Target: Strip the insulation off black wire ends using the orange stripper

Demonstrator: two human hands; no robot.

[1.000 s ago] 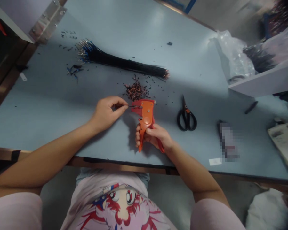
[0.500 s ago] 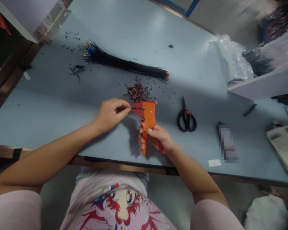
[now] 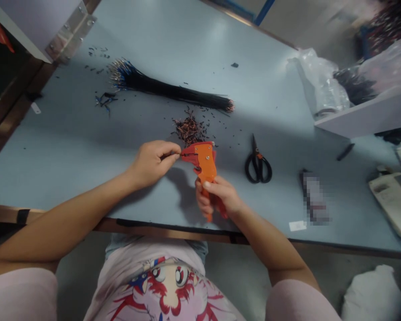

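My right hand (image 3: 218,195) is wrapped round the handles of an orange and red wire stripper (image 3: 206,161), its head held up and its jaws facing left. Between thumb and fingertips my left hand (image 3: 157,161) pinches a thin black wire (image 3: 183,154), whose end sits at the stripper's jaws. Just beyond the tool lies a heap of short black and copper-coloured offcuts (image 3: 190,128). Farther back, a long bundle of black wires (image 3: 170,88) rests on the table, with metal-tipped blue ends at left and bare copper ends at right.
Black-handled scissors (image 3: 259,167) lie right of the stripper. A blurred-out item (image 3: 314,196) and a white label (image 3: 297,225) are farther right. A few blue-ended pieces (image 3: 105,100) lie at left. Clear plastic bags (image 3: 324,84) stand behind a low panel (image 3: 361,113) at right.
The wire stripper has tilted, its head shifting slightly left and its handles right, with the handles squeezed closer. Less wire shows between my left fingertips and the jaws.
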